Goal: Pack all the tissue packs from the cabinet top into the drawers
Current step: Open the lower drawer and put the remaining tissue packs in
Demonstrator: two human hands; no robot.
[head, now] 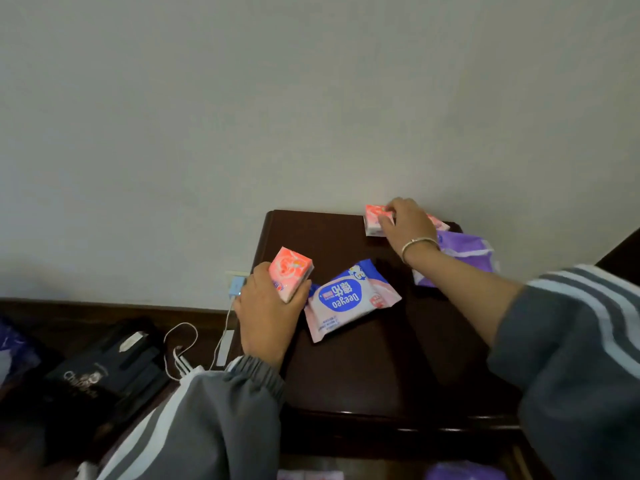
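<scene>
The dark wooden cabinet top point(363, 368) serves as the landmark. At its left edge, the left hand point(266, 306) grips a small pink tissue pack point(291, 271), lifted clear of the wood. Just right of that hand a blue-and-pink wipes pack point(353, 303) lies flat on the top. At the back right corner, by the wall, the right hand point(405, 220) closes its fingers on a second pink tissue pack point(374, 220) resting there. A purple pack point(464, 254) lies at the right edge, partly under the right wrist.

Grey sleeves point(214, 420) with white stripes, ribbed cuffs; seemingly silver bangle point(417, 244) on right wrist.
</scene>
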